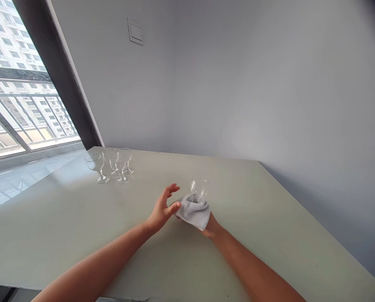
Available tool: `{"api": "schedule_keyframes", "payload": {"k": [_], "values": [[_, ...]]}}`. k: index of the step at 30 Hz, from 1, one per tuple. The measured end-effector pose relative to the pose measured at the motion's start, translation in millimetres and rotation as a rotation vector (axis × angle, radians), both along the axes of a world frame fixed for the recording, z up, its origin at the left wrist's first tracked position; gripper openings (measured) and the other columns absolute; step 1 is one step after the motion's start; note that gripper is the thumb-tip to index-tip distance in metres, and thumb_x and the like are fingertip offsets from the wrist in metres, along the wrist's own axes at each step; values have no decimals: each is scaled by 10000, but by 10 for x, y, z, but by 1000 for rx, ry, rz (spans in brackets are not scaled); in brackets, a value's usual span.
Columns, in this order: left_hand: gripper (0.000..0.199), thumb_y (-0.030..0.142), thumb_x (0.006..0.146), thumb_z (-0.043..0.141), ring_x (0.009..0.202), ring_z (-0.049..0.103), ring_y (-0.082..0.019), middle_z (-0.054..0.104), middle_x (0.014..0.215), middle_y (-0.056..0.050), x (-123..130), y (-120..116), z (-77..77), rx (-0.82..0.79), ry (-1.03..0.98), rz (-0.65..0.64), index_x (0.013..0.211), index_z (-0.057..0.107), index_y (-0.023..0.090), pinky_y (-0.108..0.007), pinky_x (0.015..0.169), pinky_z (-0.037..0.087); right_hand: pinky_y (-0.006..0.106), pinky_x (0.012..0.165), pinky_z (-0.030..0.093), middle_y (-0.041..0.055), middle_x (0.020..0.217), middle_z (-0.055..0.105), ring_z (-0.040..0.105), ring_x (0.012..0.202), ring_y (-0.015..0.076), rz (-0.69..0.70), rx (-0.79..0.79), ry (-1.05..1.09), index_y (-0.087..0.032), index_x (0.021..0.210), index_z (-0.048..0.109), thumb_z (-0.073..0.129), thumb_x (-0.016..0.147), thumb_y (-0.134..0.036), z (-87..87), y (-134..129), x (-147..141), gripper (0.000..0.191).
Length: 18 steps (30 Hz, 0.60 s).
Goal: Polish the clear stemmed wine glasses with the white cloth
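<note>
A light grey cloth (194, 214) drapes over my right hand (213, 227), which comes in from beneath and holds it. Seated in the cloth is a clear glass (200, 189), its bowl showing above the folds and its lower part covered. Most of the right hand's fingers are hidden by the fabric. On the other side, my left hand (161, 212) is open, fingers stretched forward and apart, with its thumb at the cloth's left edge. Whether that thumb presses on the fabric is hard to tell.
Several clear stemmed glasses (117, 164) stand upright together at the table's far left. The pale table (137, 201) meets grey walls (237, 84) behind and at right. A window (20, 84) with railings is on the left, and a switch (135, 32) sits on the wall.
</note>
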State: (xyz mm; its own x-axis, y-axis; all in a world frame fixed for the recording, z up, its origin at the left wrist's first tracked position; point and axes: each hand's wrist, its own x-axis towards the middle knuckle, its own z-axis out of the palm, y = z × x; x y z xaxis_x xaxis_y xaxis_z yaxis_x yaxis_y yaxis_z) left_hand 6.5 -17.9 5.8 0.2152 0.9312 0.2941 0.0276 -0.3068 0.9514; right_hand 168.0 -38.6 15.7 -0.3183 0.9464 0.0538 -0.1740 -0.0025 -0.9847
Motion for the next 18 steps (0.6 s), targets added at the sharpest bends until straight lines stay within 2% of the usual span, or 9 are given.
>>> {"api": "schedule_keyframes", "payload": {"k": [2, 3, 5, 7, 9, 10, 12, 15, 18], "values": [[671, 382, 679, 659, 1194, 386, -256, 461, 1275, -105, 2, 8, 9, -156, -69, -205, 1273, 373, 257, -405, 989, 278, 412, 820, 455, 92, 994, 619, 592, 898, 227, 142, -72, 78, -191, 1027, 581, 572, 746, -417, -28, -39, -28, 361], [714, 374, 663, 678, 1188, 395, -262, 437, 1302, -112, 8, 0, 11, -229, -102, -295, 1288, 350, 265, -409, 975, 295, 419, 853, 434, 80, 1008, 612, 584, 917, 224, 185, -56, 66, -203, 1044, 574, 586, 739, -398, -37, -53, -34, 362], [731, 336, 637, 710, 1164, 425, -264, 438, 1303, -123, 25, -30, 16, -345, -156, -439, 1276, 359, 271, -412, 948, 323, 424, 914, 386, 68, 1045, 592, 552, 981, 232, 283, 33, -41, -217, 1070, 564, 663, 678, -336, -39, -73, -29, 421], [662, 277, 615, 734, 1176, 415, -257, 512, 1227, -126, 48, -65, 30, -392, -200, -501, 1203, 430, 248, -408, 952, 314, 422, 946, 354, 64, 1082, 567, 510, 1046, 247, 362, 115, -143, -221, 1118, 533, 744, 572, -247, -31, -82, -4, 586], [537, 240, 610, 737, 1201, 390, -250, 586, 1111, -115, 73, -95, 50, -387, -275, -487, 1085, 489, 222, -402, 952, 312, 420, 954, 342, 66, 1115, 542, 485, 1081, 248, 387, 131, -162, -224, 1186, 475, 762, 530, -192, -22, -81, 25, 717], [482, 232, 611, 735, 1206, 385, -249, 605, 1062, -108, 85, -106, 61, -375, -313, -463, 1031, 498, 213, -399, 945, 320, 414, 950, 345, 67, 1124, 535, 487, 1079, 238, 368, 119, -145, -225, 1206, 455, 744, 560, -198, -18, -79, 36, 708], [436, 233, 613, 732, 1170, 421, -249, 616, 1014, -94, 105, -122, 81, -352, -362, -387, 974, 488, 209, -381, 907, 356, 393, 944, 347, 68, 1122, 536, 499, 1065, 212, 326, 87, -116, -218, 1204, 461, 678, 655, -235, -5, -71, 46, 591], [454, 255, 591, 743, 992, 532, -217, 617, 985, -75, 113, -128, 107, -310, -331, -227, 951, 471, 205, -311, 795, 407, 364, 880, 401, 61, 1081, 564, 522, 1026, 198, 313, 34, -100, -211, 1168, 501, 591, 740, -275, 32, -25, 35, 442], [463, 291, 600, 732, 759, 554, -144, 623, 915, -43, 84, -96, 137, -264, -296, -85, 948, 437, 210, -248, 657, 404, 326, 704, 468, 69, 869, 624, 580, 821, 197, 207, 38, -117, -136, 961, 621, 580, 739, -296, 64, 97, 49, 277]]}}
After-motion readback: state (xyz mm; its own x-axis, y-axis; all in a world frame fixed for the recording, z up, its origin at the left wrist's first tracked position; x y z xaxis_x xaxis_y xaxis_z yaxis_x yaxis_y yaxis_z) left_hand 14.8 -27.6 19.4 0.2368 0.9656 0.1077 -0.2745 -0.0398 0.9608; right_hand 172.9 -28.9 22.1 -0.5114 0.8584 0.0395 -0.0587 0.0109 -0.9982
